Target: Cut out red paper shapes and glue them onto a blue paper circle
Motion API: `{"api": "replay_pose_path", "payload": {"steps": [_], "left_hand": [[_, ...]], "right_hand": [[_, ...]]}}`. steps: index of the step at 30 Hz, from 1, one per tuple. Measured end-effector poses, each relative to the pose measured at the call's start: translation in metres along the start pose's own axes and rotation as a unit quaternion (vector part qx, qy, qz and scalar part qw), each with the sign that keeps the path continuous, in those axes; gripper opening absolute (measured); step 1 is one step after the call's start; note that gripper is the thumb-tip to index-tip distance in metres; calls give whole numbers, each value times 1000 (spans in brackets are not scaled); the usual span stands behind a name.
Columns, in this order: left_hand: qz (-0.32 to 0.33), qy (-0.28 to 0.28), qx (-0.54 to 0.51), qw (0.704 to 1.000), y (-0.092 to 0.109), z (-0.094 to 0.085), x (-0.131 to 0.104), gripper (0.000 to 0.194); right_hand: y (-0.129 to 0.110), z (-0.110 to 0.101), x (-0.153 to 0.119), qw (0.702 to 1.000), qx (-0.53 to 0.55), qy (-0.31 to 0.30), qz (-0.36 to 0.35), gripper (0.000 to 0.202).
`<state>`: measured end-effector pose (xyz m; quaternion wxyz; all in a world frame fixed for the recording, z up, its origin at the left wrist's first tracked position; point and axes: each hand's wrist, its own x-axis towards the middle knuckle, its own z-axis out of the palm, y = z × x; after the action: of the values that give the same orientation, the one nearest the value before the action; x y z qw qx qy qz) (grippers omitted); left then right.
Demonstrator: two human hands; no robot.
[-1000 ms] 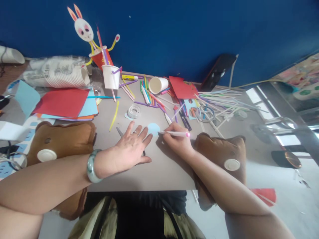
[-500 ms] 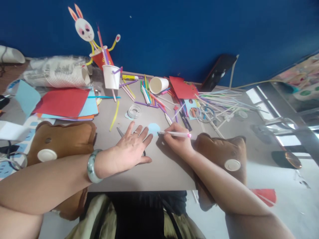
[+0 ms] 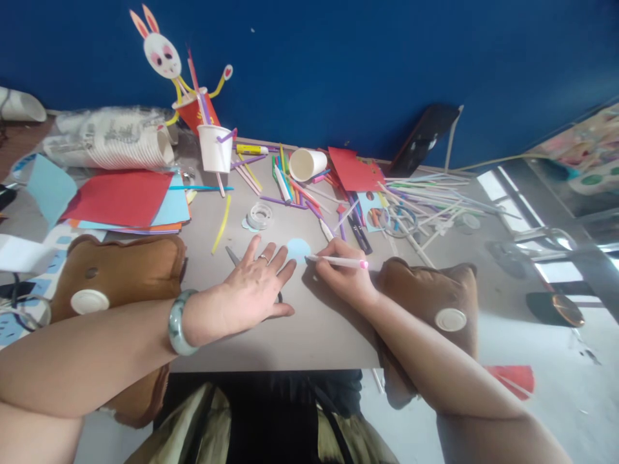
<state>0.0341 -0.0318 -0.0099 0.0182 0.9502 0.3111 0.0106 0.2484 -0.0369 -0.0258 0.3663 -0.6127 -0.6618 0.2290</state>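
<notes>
Hands: left hand [image 3: 255, 282] and right hand [image 3: 349, 273] show no shift I can make out since half a second ago — only the whole view has slid a touch.
Disc: blue, already round, flat mid-desk [image 3: 312, 345], well in from the near edge. No mark visible on it at this size.
Pen: tip [image 3: 309, 257] at the disc's [image 3: 297, 250] right rim; contact can't be confirmed. Marking looks early at best; what is left doesn't show.
Right hand: closed in a writing grip on the pen [image 3: 344, 261], wrist low over the desk.
Left hand: palm down, fingers spread, gripping nothing. One fingertip at the disc's near rim, touching or just beside it — can't tell.
Scissors: blade [image 3: 233, 256] pokes out past the left hand; the rest is mostly covered.
Tape: roll [image 3: 260, 216] beyond the disc, toward the desk's back left corner.
Rabbit: head [image 3: 162, 57], ears and arms on, near the desk's back edge, behind a white cup [image 3: 215, 149].
Back edge: tipped cup [image 3: 307, 165], markers [image 3: 282, 183], red card [image 3: 354, 171].
Back right corner: loose straws [image 3: 425, 196], holed blue sheet [image 3: 371, 209].
In the way: nothing over the disc; scissors crowd the left hand, a cushion [image 3: 430, 293] sits by the right forearm.
</notes>
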Motion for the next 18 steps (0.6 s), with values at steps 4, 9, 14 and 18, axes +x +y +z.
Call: {"api": "replay_pose_path", "payload": {"steps": [4, 9, 14, 18], "left_hand": [[-2, -1, -2, 1000, 0, 0, 0, 73], [0, -8, 5, 1000, 1, -1, 1, 74], [-2, -8, 10, 1000, 1, 0, 1, 74], [-2, -9, 5, 1000, 1, -1, 1, 73]], "right_hand": [[0, -1, 0, 1000, -6, 12, 11, 13], [1, -1, 1, 999, -8, 23, 21, 13], [1, -1, 1, 1000, -12, 12, 20, 13], [0, -2, 1, 1000, -11, 8, 16, 13]]}}
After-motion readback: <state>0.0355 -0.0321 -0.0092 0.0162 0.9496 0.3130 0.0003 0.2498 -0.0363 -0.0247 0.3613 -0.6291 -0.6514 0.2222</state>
